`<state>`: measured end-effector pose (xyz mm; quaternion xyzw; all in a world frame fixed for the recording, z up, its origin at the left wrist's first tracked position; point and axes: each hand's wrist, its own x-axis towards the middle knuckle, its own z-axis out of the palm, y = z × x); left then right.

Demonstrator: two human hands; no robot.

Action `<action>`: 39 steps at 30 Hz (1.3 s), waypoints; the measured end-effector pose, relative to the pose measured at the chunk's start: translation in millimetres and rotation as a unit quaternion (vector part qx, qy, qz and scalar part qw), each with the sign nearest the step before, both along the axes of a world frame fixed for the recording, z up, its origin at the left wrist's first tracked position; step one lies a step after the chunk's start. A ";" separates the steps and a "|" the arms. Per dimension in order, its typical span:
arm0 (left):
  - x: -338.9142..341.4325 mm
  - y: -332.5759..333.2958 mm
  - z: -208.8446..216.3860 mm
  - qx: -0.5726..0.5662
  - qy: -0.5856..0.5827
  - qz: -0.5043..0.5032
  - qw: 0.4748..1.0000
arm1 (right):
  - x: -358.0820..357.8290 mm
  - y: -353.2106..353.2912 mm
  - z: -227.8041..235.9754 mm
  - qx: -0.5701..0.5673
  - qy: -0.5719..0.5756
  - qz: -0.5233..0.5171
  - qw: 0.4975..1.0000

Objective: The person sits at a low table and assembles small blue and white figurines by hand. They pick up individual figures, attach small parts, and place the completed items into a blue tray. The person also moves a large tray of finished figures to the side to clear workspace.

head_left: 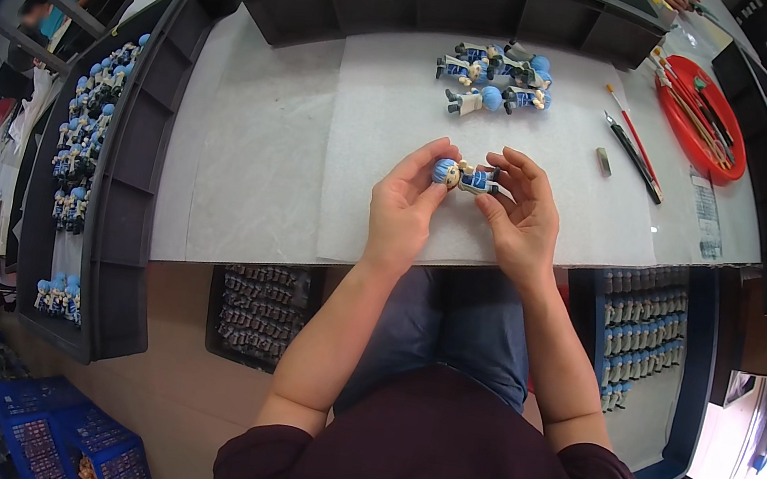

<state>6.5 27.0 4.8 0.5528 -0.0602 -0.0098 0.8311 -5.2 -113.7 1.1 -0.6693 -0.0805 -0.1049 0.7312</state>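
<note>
Steeply down it looks, this fisheye head camera, from the person's head over the dark shirt (429,450) to the worktop (258,137) in front. It's near the left hand (404,202) and right hand (524,225) at mid-picture, yet sweeps wide, bending the grey tray (128,227) at the left!

No text, label, number or sign can be read in the view.
</note>
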 end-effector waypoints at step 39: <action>0.3 -3.8 -3.3 -0.019 0.015 -0.012 1.000 | 50.7 -119.8 21.1 -0.393 0.034 -0.275 0.877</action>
